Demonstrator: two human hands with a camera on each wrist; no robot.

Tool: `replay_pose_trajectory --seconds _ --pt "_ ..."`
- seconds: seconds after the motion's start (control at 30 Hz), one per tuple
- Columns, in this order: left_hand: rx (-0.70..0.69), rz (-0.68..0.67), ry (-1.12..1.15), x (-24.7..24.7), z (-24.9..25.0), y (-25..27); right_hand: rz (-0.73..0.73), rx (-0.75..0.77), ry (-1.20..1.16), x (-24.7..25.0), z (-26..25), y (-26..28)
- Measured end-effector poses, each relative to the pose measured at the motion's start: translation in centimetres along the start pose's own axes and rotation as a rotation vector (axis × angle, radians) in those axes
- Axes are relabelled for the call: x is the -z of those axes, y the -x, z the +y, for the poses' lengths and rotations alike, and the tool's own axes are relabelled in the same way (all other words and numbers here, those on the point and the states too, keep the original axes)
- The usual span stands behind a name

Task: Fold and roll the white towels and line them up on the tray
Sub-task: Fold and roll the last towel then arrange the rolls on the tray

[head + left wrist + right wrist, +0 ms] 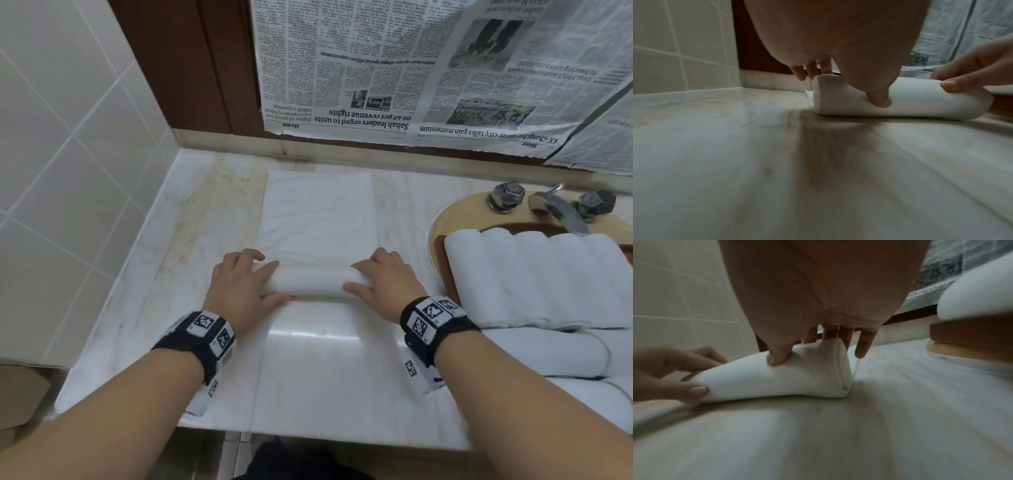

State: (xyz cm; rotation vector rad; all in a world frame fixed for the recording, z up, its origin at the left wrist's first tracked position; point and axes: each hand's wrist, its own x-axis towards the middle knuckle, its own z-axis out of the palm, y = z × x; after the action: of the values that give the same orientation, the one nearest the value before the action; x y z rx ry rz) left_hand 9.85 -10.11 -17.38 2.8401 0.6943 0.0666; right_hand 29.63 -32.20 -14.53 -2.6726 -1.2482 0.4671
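A white towel lies folded lengthwise on the marble counter, its near end wound into a roll. My left hand grips the roll's left end, thumb in front and fingers over the top. My right hand grips the right end the same way. The roll and my left thumb show in the left wrist view; the roll's spiral end shows in the right wrist view. Several rolled towels lie side by side on the brown tray at the right.
The tray rests over a sink with a metal tap. More white towels lie flat at the near right. Newspaper covers the back wall; a tiled wall closes the left side. The counter's front edge is near me.
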Motion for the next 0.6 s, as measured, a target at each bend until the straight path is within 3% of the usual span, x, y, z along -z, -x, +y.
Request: replay_pose_trajectory --seconds 0.13,0.23,0.4,0.6 --pt "0.108 -0.106 0.155 0.0 -0.8 -1.5 0.064 -0.062 -0.201 0.0 0.0 -1.0" --pt "0.204 -0.136 0.340 0.2 -1.0 -2.8 0.147 -0.042 -0.117 -0.9 -0.5 -1.3" --pt "0.352 0.002 0.625 0.5 -0.6 -4.4 0.124 -0.019 0.100 -1.2 -0.1 -1.4" --pt "0.381 0.122 0.511 1.3 1.4 -5.7 0.018 -0.012 -0.153 0.6 1.6 -4.4"
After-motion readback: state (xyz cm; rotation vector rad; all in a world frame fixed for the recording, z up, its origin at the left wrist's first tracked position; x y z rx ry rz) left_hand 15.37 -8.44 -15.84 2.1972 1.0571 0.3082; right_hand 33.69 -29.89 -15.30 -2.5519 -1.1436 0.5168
